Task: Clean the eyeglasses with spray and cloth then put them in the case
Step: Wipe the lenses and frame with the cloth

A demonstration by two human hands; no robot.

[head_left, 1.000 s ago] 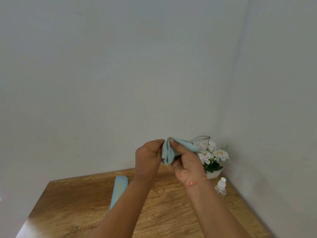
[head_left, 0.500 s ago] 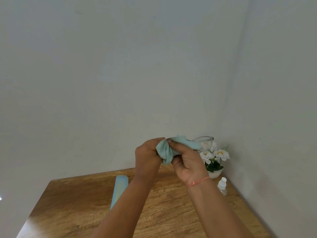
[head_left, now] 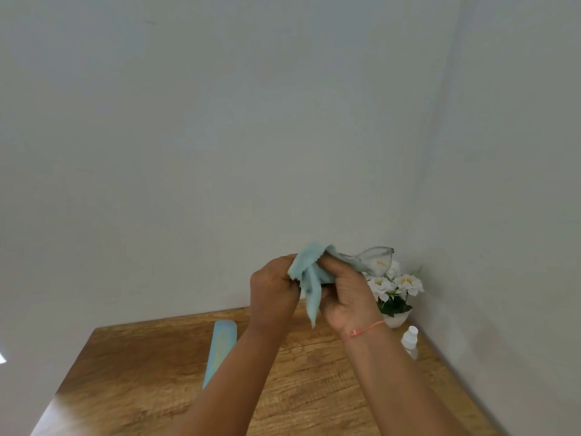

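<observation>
Pale-blue cloth [head_left: 309, 272] is gripped by the left hand [head_left: 273, 289], fingers curled, and pinched round clear eyeglasses [head_left: 375, 259] by the right hand [head_left: 345, 294], above the wooden surface [head_left: 157, 357] (light, fragile: probably best held by the frame).

Pale blue cloth [head_left: 309, 280], wood-grain table [head_left: 151, 366]

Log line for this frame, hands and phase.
phase: wiping | left hand: grips cloth | right hand: holds eyeglasses through cloth | case: on table
</observation>
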